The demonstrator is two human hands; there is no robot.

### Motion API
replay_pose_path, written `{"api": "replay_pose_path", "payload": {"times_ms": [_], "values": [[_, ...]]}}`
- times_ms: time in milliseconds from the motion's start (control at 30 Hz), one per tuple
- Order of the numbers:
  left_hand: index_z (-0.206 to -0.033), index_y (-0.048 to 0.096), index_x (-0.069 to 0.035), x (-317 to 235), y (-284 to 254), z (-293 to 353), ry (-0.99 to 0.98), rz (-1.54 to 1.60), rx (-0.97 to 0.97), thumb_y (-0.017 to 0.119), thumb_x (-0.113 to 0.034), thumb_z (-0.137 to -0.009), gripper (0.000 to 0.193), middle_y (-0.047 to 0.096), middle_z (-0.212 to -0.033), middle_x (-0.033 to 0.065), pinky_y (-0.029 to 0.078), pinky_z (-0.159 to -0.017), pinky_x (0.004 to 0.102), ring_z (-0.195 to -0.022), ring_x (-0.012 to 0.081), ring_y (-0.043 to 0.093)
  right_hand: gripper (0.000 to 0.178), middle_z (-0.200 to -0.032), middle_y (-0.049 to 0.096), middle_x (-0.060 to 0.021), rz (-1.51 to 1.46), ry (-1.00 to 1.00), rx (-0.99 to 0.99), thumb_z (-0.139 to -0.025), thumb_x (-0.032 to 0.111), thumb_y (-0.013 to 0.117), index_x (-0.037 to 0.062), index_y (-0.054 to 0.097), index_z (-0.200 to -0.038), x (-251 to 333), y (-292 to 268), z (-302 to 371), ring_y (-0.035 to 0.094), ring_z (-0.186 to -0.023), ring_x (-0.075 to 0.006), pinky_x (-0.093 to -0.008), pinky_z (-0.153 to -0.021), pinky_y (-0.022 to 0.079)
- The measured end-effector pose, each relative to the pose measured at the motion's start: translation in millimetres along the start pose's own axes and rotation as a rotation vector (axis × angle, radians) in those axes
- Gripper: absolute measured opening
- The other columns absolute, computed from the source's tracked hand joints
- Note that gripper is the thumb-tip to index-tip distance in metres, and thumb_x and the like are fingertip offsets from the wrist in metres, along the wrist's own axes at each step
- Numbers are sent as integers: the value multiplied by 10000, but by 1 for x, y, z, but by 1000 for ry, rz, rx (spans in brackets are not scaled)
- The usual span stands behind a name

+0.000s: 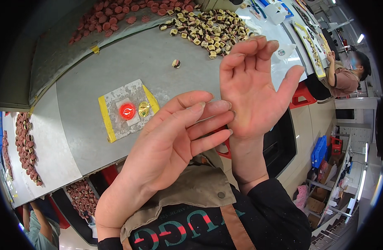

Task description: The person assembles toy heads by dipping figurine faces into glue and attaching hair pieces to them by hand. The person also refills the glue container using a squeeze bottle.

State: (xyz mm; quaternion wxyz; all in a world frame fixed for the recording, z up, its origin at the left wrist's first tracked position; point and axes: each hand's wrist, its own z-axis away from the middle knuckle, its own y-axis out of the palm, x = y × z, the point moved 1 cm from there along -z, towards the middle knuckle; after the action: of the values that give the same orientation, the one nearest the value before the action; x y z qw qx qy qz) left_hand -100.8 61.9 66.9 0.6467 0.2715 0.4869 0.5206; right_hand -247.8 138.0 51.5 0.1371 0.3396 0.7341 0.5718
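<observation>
Right hand (254, 92) is touched at palm base by left hand (169, 137), judged a hand check; both grips apart, nothing clamped. Red disc (127, 111) is set on taped board (135, 88), on counter (83, 91). For any pick-up, hands must be parted.

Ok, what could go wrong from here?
A leftward sweep of the left hand might shift the red disc or gold oval on the taped board.
The right hand, if lowered carelessly, could knock the lone piece lying apart from the heap.
</observation>
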Motion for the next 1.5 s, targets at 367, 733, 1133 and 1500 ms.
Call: {"api": "replay_pose_path", "payload": {"times_ms": [367, 733, 1133, 1500], "values": [[-1188, 518, -46, 9, -5, 5, -103, 118, 88, 487, -158, -995, 225, 649, -1084, 154, 533, -930, 349, -1065, 238, 631, 467, -1126, 551, 14, 77, 19, 30, -900, 521, 568, 97, 602, -1093, 1, 18, 14, 477, -1078, -170, -357, -959, 366], [-1166, 500, -30, 1, 7, 10, 398, -273, -53, 495, -54, -966, 201, 610, -988, 71, 537, -861, 329, -932, 239, 655, 463, -1243, 573, -85, -88, -37, -157, -953, 461, 503, 41, 585, -1129, 16, -2, 12, 476, -1228, -214, -399, -1042, 351], [-996, 653, -50, 29, 0, -33, 1259, -1589, 200, 747, 71, -676, 355, 680, -965, 43, 526, -761, 332, -932, 245, 655, 418, -1214, 575, -74, -267, 73, -329, -974, 413, 489, 33, 567, -1130, 16, -13, 14, 481, -1210, -211, -386, -1004, 370], [-915, 636, -65, 31, 8, -52, 1623, -1829, 344, 671, -96, -687, 233, 647, -921, 39, 512, -830, 321, -902, 186, 637, 457, -1173, 565, -71, -384, 83, -489, -939, 472, 538, 44, 550, -1100, 27, -18, 9, 524, -1135, -223, -382, -956, 433]]}}
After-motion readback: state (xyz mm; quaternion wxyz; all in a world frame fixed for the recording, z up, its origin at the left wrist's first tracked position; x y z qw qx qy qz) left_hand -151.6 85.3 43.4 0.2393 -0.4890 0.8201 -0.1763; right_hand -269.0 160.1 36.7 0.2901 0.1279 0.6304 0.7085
